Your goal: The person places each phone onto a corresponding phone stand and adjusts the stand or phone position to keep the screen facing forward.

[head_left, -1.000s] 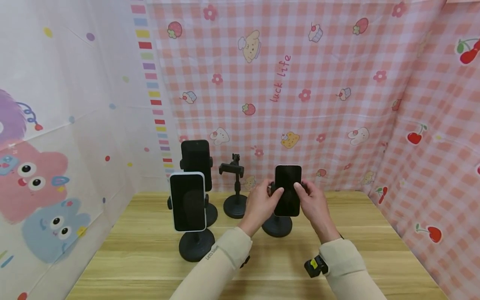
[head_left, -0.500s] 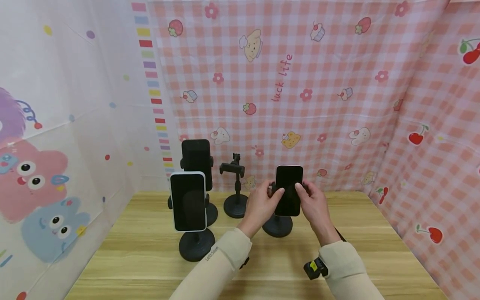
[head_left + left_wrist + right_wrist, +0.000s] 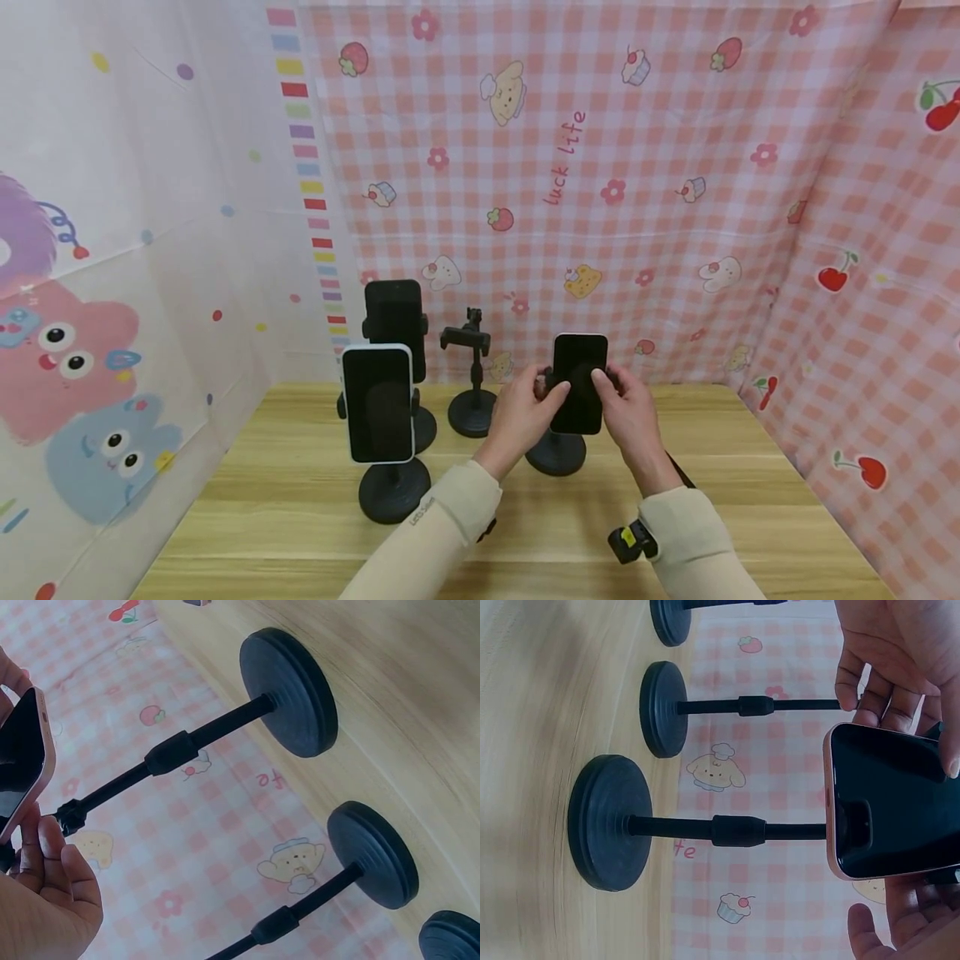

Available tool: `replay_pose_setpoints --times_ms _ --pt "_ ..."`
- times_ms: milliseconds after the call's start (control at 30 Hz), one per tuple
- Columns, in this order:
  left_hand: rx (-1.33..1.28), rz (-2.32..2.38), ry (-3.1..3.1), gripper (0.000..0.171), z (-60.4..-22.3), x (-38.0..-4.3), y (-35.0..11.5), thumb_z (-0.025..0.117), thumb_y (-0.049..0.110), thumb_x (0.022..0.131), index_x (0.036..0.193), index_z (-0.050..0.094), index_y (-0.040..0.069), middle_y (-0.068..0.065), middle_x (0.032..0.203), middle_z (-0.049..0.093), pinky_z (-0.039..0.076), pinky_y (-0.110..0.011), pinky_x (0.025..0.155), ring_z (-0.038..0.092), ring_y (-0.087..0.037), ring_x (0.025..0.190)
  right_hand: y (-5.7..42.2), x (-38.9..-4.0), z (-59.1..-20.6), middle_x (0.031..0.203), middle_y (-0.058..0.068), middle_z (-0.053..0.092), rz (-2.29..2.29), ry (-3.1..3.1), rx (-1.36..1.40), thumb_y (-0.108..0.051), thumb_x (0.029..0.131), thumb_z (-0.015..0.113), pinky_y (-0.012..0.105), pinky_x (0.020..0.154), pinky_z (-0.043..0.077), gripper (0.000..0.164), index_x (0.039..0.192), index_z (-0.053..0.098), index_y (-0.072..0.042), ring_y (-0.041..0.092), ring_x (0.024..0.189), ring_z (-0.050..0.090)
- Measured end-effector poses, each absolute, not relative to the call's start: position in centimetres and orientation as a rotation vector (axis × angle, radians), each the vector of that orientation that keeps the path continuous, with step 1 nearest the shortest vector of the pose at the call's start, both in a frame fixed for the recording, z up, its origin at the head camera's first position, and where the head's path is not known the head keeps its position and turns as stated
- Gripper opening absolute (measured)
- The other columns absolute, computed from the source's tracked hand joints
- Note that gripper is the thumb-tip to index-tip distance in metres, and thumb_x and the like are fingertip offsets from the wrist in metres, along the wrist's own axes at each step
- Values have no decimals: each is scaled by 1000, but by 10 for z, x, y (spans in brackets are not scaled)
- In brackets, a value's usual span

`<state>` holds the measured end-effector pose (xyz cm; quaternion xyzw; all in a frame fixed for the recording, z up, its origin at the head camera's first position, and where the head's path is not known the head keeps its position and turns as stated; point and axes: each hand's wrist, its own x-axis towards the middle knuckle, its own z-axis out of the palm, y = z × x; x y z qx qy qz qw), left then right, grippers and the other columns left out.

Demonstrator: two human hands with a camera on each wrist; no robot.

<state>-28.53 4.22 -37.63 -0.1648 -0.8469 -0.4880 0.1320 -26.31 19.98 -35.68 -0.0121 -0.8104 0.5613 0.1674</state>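
Both hands grip a smartphone (image 3: 579, 392) with a dark screen, upright on a black phone stand (image 3: 557, 458). My left hand (image 3: 521, 408) holds its left side, thumb on the front edge and fingers curled behind. On the opposite side, my right hand (image 3: 628, 412) has its thumb over the screen and fingers behind the edge. In the right wrist view the phone (image 3: 892, 802) shows a pinkish frame, with dark bits of the stand's clamp at its sides. The left wrist view shows the stand's post (image 3: 172, 754) leading up behind the phone; most of the clamp is hidden.
At the left, a phone with a pale frame (image 3: 378, 404) sits in a front stand (image 3: 394, 490), and a black phone (image 3: 392, 308) in one behind. A stand without a phone (image 3: 472, 412) is between them and my hands. Patterned cloth (image 3: 465, 108) hangs behind the wooden table (image 3: 247, 517).
The head view shifts slightly. Both hands keep their hold on the smartphone, whose top leans a touch more to the right; the other stands have not moved.
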Motion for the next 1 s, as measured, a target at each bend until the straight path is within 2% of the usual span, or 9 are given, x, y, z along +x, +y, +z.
replay_pose_setpoints --times_ms 167,333,567,767,900,1000 --pt "-476 -1418 -2468 41 -379 -284 40 57 47 91 118 59 15 2 80 60 46 -30 62 54 -13 69 200 -262 -358 122 25 59 1603 -2303 -37 -34 99 50 47 91 44 47 131 54 0 31 101 52" --pt "-459 -1432 -2492 47 -382 -284 38 56 49 91 124 58 16 3 82 65 52 -33 65 57 -9 70 200 -260 -360 120 24 60 1578 -2305 -23 -32 99 51 44 86 44 45 130 55 0 29 99 52" --pt "-448 -1451 -2506 46 -385 -283 34 55 53 90 121 59 19 2 79 65 49 -30 57 57 -11 65 201 -254 -366 117 23 61 1575 -2304 -3 -36 97 53 47 88 46 48 130 55 -1 29 102 54" --pt "-422 -1468 -2519 50 -388 -283 32 54 58 88 121 59 21 3 83 66 52 -31 61 58 -10 69 202 -247 -376 116 24 61 1524 -2349 -50 -39 96 54 50 90 45 50 129 55 -1 32 106 54" --pt "-418 -1455 -2524 57 -391 -283 29 49 65 87 122 60 21 3 84 66 51 -32 63 58 -9 70 204 -239 -383 123 25 60 1478 -2398 -72 -41 96 53 52 92 44 54 132 52 -1 32 108 54" --pt "-434 -1434 -2514 60 -393 -284 25 41 69 88 122 60 22 2 81 65 48 -32 61 56 -11 65 206 -233 -390 123 24 60 1457 -2411 -92 -41 96 52 49 89 44 55 133 51 -1 31 106 54"
